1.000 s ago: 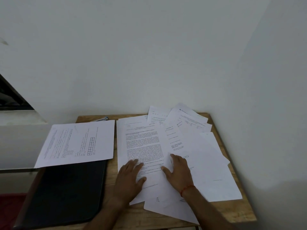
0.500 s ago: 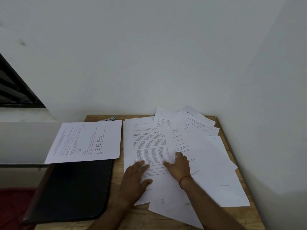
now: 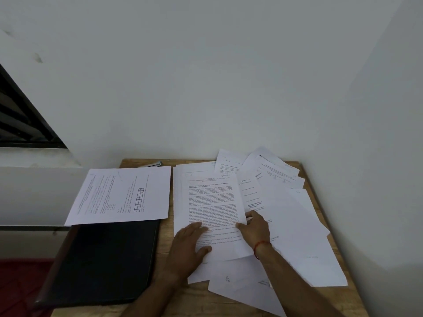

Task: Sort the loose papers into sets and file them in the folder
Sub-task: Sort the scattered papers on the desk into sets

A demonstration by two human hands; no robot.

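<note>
Several loose white papers (image 3: pixel 297 227) lie fanned across the right half of the wooden table (image 3: pixel 343 300). On top lies a densely printed text sheet (image 3: pixel 212 202). My left hand (image 3: pixel 190 245) rests flat on its lower left part, fingers spread. My right hand (image 3: pixel 255 227) touches the sheet's right edge, fingers slightly bent; whether it pinches the edge is unclear. A closed black folder (image 3: pixel 103 261) lies at the left. A separate sheet with a small grid (image 3: pixel 123 195) rests across the folder's far end.
A metal pen or clip (image 3: pixel 152 164) lies at the table's back edge. White walls close in behind and on the right. A ledge and a dark window opening (image 3: pixel 20 120) are at the left. A red floor (image 3: pixel 16 287) shows below the folder.
My right hand has slid left from the fanned pile onto the right edge of the text sheet. My left hand has stayed in place. The camera has turned slightly left.
</note>
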